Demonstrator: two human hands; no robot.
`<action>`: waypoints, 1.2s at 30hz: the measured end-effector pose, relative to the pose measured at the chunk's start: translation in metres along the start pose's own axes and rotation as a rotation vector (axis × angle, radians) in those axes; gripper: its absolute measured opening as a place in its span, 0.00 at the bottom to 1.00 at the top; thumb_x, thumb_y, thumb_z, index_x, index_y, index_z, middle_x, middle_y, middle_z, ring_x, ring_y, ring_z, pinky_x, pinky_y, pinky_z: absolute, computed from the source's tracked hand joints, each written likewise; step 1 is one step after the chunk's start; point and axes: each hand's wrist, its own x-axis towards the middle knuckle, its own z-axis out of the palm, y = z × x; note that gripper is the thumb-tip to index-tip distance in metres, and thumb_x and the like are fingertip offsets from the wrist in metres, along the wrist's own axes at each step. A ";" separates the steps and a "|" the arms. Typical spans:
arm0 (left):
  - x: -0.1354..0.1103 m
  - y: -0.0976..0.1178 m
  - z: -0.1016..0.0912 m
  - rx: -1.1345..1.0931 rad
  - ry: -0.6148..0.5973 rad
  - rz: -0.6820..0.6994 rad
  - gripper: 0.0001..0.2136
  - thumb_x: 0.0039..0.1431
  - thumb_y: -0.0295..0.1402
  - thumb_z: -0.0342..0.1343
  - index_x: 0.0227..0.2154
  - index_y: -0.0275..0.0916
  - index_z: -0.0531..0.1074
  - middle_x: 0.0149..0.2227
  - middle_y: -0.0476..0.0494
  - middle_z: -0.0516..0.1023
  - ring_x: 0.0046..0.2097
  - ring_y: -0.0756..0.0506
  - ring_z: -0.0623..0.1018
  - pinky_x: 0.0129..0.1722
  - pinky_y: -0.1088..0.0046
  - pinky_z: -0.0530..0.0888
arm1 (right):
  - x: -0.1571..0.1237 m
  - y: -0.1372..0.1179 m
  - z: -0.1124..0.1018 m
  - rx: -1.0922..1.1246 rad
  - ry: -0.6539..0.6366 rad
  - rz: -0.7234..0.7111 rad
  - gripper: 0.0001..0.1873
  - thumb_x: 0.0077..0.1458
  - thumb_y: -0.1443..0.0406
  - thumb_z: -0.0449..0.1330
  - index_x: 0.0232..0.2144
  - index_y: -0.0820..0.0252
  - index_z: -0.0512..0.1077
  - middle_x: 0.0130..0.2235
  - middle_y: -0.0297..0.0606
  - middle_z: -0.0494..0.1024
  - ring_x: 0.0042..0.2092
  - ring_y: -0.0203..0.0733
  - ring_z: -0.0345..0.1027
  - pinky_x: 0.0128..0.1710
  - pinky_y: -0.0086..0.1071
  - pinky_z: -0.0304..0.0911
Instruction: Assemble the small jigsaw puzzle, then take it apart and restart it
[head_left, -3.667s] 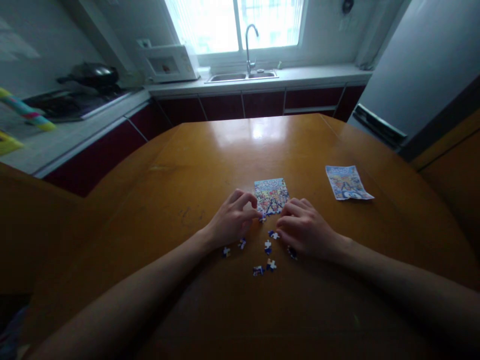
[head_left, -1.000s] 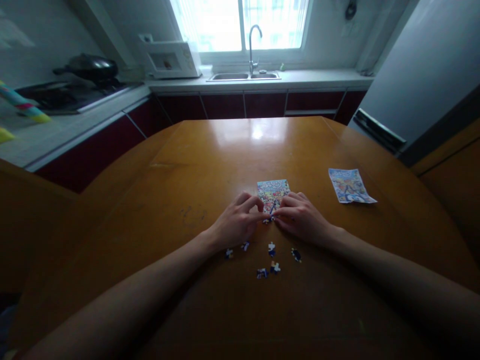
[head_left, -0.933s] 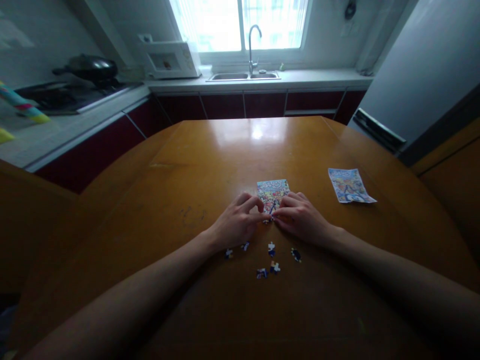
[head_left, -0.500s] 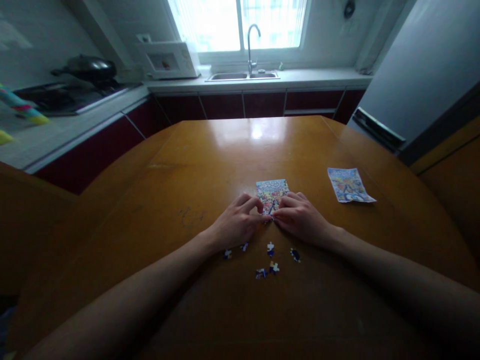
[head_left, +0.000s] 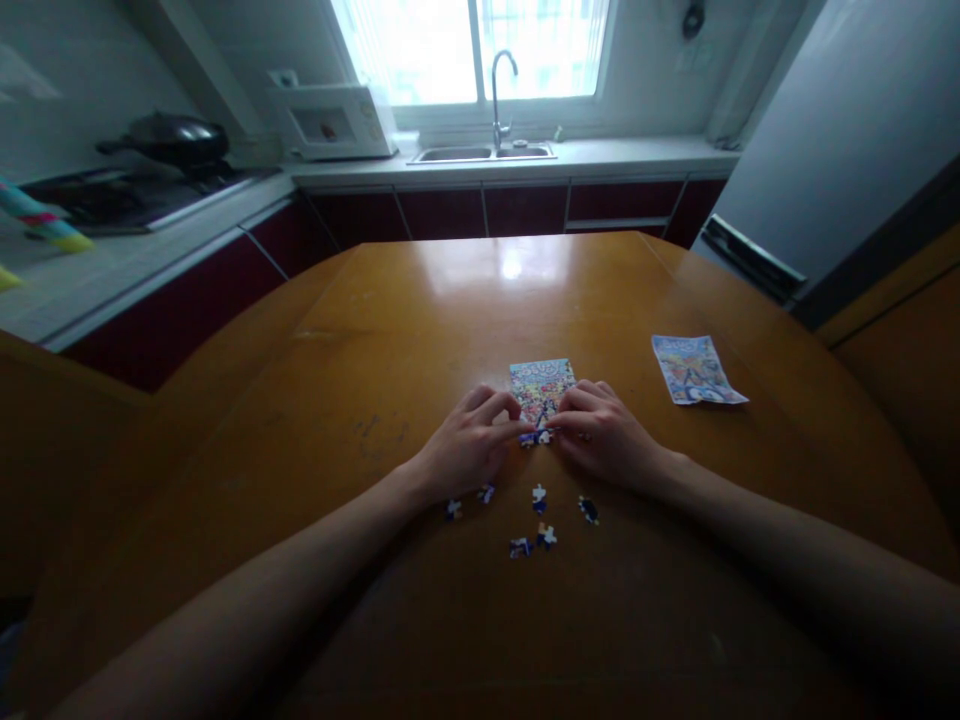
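A partly joined jigsaw puzzle [head_left: 541, 385] with a colourful crowded picture lies flat on the wooden table. My left hand [head_left: 471, 440] grips its lower left side, fingers curled and thumb stretched along the bottom edge. On the lower right side my right hand [head_left: 606, 432] is closed, its thumb and forefinger at the same edge. Between the thumbs a puzzle piece [head_left: 544, 437] shows at the bottom row; whether it is fully locked in I cannot tell. Several loose pieces lie nearer to me, among them a dark piece [head_left: 589, 510] and a white-and-blue piece [head_left: 539, 498].
A creased picture sheet [head_left: 697, 370] lies to the right on the table [head_left: 420, 330]. Beyond the table stand a counter with a sink [head_left: 454, 154], a microwave [head_left: 334, 122] and a wok [head_left: 176, 138] on the stove. A fridge [head_left: 825, 150] is at the right.
My thumbs have drawn slightly apart, so more of the pieces at the puzzle's bottom edge shows. The loose pieces and the sheet have stayed in place; the view has shifted a little.
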 end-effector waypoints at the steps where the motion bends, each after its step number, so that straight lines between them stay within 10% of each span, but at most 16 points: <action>1: 0.000 0.000 0.000 0.000 0.010 0.000 0.23 0.53 0.17 0.52 0.47 0.44 0.77 0.44 0.42 0.73 0.46 0.42 0.66 0.48 0.61 0.73 | 0.000 0.000 -0.001 0.008 0.004 0.003 0.08 0.59 0.68 0.60 0.36 0.53 0.79 0.35 0.38 0.75 0.42 0.45 0.63 0.43 0.40 0.56; 15: 0.001 0.004 -0.002 0.032 -0.078 -0.022 0.20 0.55 0.18 0.55 0.46 0.46 0.77 0.46 0.42 0.71 0.48 0.40 0.66 0.52 0.59 0.71 | 0.001 -0.003 -0.002 0.055 -0.078 0.019 0.10 0.59 0.70 0.59 0.33 0.53 0.80 0.37 0.39 0.73 0.43 0.45 0.61 0.44 0.40 0.58; 24: 0.001 0.006 -0.002 0.033 0.020 -0.028 0.16 0.58 0.20 0.52 0.47 0.41 0.72 0.45 0.41 0.70 0.47 0.41 0.66 0.49 0.61 0.72 | 0.001 0.000 -0.001 0.186 0.136 0.110 0.14 0.58 0.75 0.55 0.32 0.57 0.78 0.37 0.40 0.73 0.44 0.45 0.63 0.45 0.41 0.61; 36: 0.002 0.008 -0.001 0.068 -0.072 -0.023 0.18 0.57 0.18 0.53 0.45 0.44 0.76 0.46 0.41 0.70 0.48 0.40 0.65 0.50 0.60 0.72 | -0.001 -0.006 0.000 0.056 -0.056 0.031 0.12 0.58 0.73 0.57 0.35 0.53 0.79 0.42 0.41 0.73 0.47 0.47 0.61 0.48 0.43 0.61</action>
